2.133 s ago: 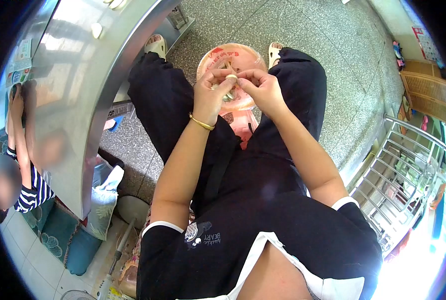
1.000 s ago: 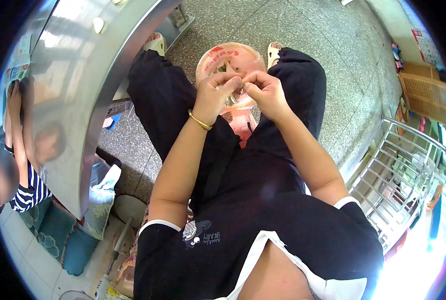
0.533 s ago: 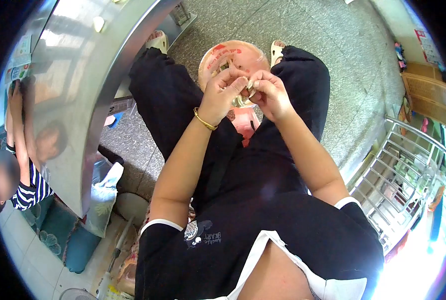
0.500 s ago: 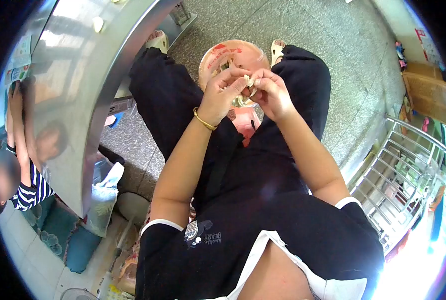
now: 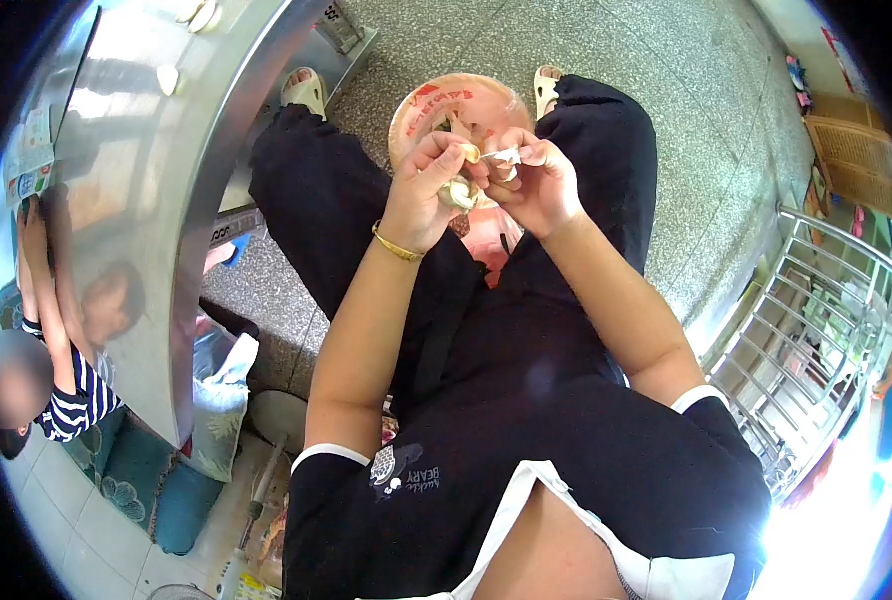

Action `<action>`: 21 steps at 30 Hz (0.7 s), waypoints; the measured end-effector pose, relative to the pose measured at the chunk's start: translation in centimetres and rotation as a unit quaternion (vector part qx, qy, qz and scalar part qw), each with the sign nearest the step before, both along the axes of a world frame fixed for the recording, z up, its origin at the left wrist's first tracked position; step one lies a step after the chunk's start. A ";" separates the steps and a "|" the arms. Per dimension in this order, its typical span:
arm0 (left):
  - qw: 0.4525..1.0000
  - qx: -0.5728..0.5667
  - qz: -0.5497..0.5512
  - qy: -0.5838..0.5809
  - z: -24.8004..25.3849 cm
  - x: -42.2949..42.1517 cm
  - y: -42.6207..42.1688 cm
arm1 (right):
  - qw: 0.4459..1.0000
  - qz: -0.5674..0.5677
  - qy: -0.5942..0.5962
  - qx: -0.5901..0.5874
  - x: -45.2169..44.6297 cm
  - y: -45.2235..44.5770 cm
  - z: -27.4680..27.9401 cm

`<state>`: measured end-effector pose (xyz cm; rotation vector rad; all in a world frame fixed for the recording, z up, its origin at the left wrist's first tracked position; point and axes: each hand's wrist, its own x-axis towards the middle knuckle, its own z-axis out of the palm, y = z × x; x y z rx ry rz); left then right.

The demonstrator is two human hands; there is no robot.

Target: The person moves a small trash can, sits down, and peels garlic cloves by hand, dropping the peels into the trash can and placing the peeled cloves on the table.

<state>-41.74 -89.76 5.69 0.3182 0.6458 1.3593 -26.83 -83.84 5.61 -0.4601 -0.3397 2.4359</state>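
Note:
My left hand (image 5: 426,190), with a gold bracelet at its wrist, is closed on a pale garlic piece (image 5: 458,194) against the palm. Its thumb and forefinger also pinch a small yellowish clove (image 5: 473,154). Close beside it, my right hand (image 5: 541,188) pinches a strip of white garlic skin (image 5: 509,156) that stretches toward the clove. Both hands are held above a pinkish bin (image 5: 398,140) with red print, which stands between my legs. Some pale and greenish scraps show inside the bin, partly hidden by my hands.
At the left is a shiny metal-edged table (image 5: 136,190) with a few pale cloves (image 5: 168,80) on it. A person in a striped top (image 5: 84,408) sits at its far side, arms on the table. A metal rack (image 5: 806,330) stands at the right, near a wicker piece (image 5: 856,165).
My hands have turned slightly apart. The garlic piece in my left palm has come into view, and a white strip of skin now stretches between the fingers. The view has shifted a little.

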 end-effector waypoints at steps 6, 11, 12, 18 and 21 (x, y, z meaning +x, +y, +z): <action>0.999 -0.017 0.019 -0.033 0.3 -0.5 -0.1 | 0.998 -0.050 0.014 -0.031 0.1 0.7 0.6; 0.998 -0.054 0.029 0.011 0.2 -0.1 0.1 | 0.891 -0.029 -0.375 0.254 -0.2 0.5 1.3; 0.997 -0.058 0.035 0.045 0.2 0.0 0.0 | 0.850 -0.034 -0.417 0.321 -0.5 0.3 1.6; 0.985 -0.057 0.062 0.150 -0.3 0.1 -0.2 | 0.790 -0.005 -0.441 0.425 -0.8 -0.2 1.4; 0.979 -0.065 0.053 0.185 -0.1 -0.1 -0.3 | 0.715 0.010 -0.460 0.526 -0.3 -0.1 2.5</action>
